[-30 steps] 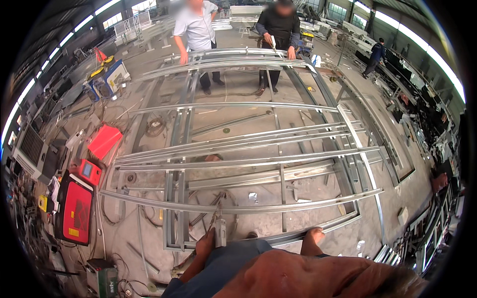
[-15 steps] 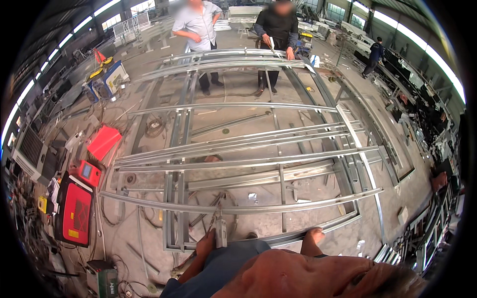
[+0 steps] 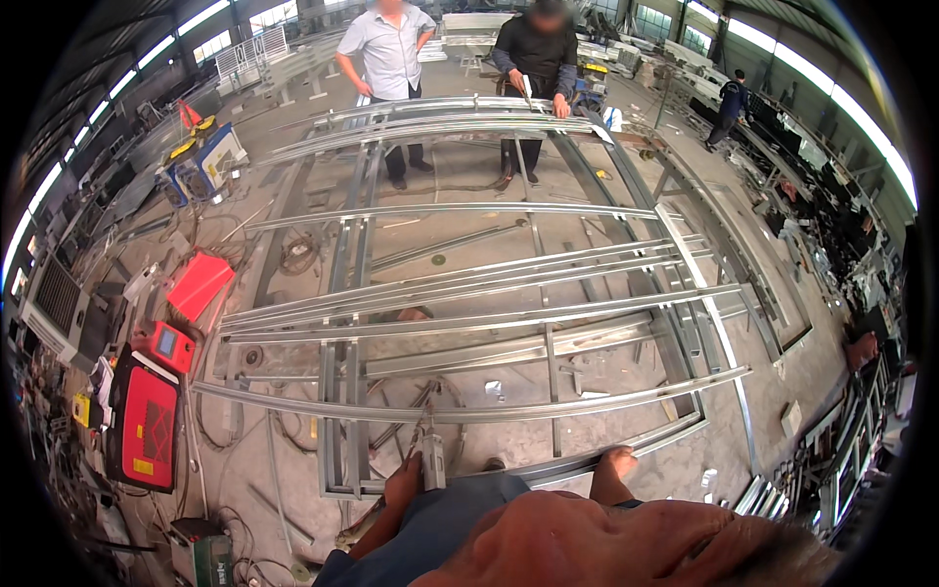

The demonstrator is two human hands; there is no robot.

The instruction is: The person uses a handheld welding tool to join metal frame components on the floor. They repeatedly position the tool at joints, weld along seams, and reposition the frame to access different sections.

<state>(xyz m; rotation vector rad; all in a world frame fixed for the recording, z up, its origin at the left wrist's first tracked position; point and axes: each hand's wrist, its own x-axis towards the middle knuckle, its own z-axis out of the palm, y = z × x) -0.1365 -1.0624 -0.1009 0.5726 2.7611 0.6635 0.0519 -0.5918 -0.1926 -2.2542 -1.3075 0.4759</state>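
My left hand (image 3: pixel 403 481) is closed round a pale grey welding gun (image 3: pixel 433 458), whose narrow nozzle points away from me across the near crosswise bar. A large metal frame (image 3: pixel 342 357) of silvery tubes spreads before me. At its near edge, right of my body, my right hand (image 3: pixel 614 462) is on the near rail (image 3: pixel 577 470), fingers together and partly hidden. Just beyond both hands a long crosswise bar (image 3: pixel 479 415) lies over the frame. Several more loose bars (image 3: pixel 469 279) rest across it farther off.
Two people stand at the far side; the right one (image 3: pixel 536 54) holds a gun-shaped tool over the frame. Red machines (image 3: pixel 149 426) and trailing cables occupy the left floor. A green box (image 3: pixel 202 550) sits near left. Metal stock (image 3: pixel 831 470) is piled along the right.
The far left person's hand has dropped from the belly to the side. The far right person's hands have shifted slightly. My view has moved a little; both my hands stay put.
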